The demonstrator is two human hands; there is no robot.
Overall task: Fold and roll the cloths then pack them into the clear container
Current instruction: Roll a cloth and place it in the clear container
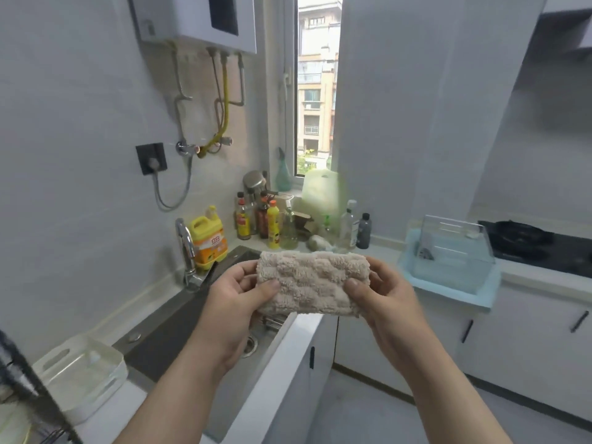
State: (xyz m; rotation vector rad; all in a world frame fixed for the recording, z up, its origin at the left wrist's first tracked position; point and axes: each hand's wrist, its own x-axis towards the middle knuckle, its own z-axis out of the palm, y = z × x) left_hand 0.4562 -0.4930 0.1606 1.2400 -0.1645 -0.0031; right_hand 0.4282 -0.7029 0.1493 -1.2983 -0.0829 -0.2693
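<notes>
A fluffy beige cloth [312,282], folded into a thick roll, is held in the air above the sink's near edge. My left hand [238,299] grips its left end, thumb on the front. My right hand [384,293] grips its right end the same way. The clear container [455,251] stands on the counter to the right, on a light blue cloth or mat [480,296]. A small dark object lies inside it near the left wall.
A steel sink [179,318] with a tap [187,248] lies below my left arm. Bottles and a yellow detergent jug [209,238] crowd the back corner. A white basket [83,370] sits at lower left, a black stove [538,245] at far right.
</notes>
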